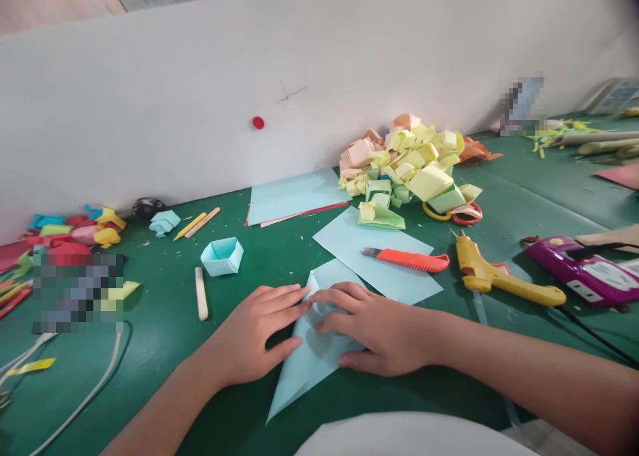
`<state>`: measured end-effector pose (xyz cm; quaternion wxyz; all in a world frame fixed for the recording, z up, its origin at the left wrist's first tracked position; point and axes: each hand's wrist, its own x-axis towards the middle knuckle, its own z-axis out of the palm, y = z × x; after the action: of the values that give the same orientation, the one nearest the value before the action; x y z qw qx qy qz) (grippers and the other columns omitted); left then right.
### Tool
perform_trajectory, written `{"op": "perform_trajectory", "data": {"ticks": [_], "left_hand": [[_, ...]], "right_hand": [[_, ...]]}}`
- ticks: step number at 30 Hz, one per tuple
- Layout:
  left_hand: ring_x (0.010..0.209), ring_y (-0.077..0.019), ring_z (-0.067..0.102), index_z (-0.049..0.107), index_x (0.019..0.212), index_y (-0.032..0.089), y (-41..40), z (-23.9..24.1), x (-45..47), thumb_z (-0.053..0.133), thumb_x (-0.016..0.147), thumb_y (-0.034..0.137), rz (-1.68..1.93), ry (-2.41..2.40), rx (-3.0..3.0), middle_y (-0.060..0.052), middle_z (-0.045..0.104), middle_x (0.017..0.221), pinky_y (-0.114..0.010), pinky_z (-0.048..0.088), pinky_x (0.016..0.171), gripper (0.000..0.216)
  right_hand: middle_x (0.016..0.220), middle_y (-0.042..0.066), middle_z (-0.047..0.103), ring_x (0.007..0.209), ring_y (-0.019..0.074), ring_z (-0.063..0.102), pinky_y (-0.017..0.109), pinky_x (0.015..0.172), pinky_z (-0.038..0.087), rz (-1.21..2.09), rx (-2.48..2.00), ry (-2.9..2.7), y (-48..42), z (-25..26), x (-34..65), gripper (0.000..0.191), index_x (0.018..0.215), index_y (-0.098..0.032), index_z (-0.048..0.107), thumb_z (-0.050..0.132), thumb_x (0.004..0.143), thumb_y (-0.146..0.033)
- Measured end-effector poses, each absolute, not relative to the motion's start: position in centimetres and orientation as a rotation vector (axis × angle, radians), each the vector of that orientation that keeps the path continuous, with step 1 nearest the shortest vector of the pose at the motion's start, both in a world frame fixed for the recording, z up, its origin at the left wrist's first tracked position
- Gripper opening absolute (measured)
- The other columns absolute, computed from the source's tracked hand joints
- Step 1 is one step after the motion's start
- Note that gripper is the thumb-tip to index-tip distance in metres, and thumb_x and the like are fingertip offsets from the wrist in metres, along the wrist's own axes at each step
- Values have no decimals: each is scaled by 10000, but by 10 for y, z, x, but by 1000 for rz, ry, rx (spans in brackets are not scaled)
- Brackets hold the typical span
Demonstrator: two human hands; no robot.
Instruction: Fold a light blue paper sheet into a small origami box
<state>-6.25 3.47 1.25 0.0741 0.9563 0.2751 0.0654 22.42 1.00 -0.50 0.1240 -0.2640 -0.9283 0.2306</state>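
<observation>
A light blue sheet of paper [304, 369], folded into a long pointed shape, lies on the green table [164, 336] in front of me. My left hand [259, 336] rests flat on its left edge, fingers stretched toward the fold. My right hand [379, 326] presses down on the paper's right side, fingers curled at the crease where both hands meet. Under the fold lies another flat blue sheet [379, 256] with an orange utility knife [409, 259] on it.
A small blue paper box [222, 256] and a glue stick [200, 293] sit left of my hands. A pile of folded yellow, green and pink paper boxes [409, 170] lies by the white wall [200, 96]. A yellow glue gun [499, 279], a purple device [584, 269], scissors [459, 213] and cables [74, 389] surround the spot.
</observation>
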Motion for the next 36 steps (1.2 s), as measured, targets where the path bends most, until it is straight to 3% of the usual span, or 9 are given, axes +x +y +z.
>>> {"op": "perform_trajectory", "data": {"ticks": [7,18,22,26,30,33,36], "left_hand": [[1408,-331,492,569,1447,270,35,11,-62,586,985,349,154,823,2854,-71,491,1553,-520,439,1106,469],[1432,-337,459,544,1465,256,35,13,-61,579,987,350,91,811,2844,-74,465,1570,-536,410,1117,489],[1449,-330,437,533,1474,283,35,14,-62,575,990,333,97,801,2821,-55,452,1582,-534,386,1138,488],[1465,-335,411,499,1502,299,35,14,-63,575,996,356,75,792,2806,-49,423,1599,-536,371,1145,516],[1465,-347,407,481,1519,294,34,17,-63,585,993,434,80,770,2807,-61,427,1595,-529,368,1143,554],[1458,-361,414,438,1548,301,29,23,-61,618,964,514,123,755,2808,-72,432,1593,-527,353,1151,647],[1482,-392,360,263,1624,292,20,27,-58,669,867,674,78,768,2807,-97,353,1636,-529,316,1174,940]], "right_hand": [[1537,158,419,1357,337,395,523,1100,383,699,-735,-2699,11,-1,224,411,1304,-181,587,603,956,-398],[1532,146,421,1352,333,394,515,1110,370,724,-714,-2696,13,-2,227,405,1298,-188,600,629,942,-380],[1543,117,434,1374,305,388,504,1123,363,792,-673,-2671,15,1,231,318,1289,-214,635,520,1002,-287],[1545,70,468,1400,268,382,477,1132,370,873,-630,-2635,18,3,234,398,1289,-258,657,461,975,-113],[1544,75,470,1413,259,382,458,1148,367,895,-639,-2622,18,3,235,355,1295,-250,660,486,995,-172],[1528,100,484,1424,263,378,464,1161,361,901,-678,-2608,16,3,233,325,1311,-234,645,507,1023,-295],[1520,122,481,1432,268,380,469,1167,362,860,-726,-2620,14,1,232,362,1357,-222,606,526,1017,-317]]}}
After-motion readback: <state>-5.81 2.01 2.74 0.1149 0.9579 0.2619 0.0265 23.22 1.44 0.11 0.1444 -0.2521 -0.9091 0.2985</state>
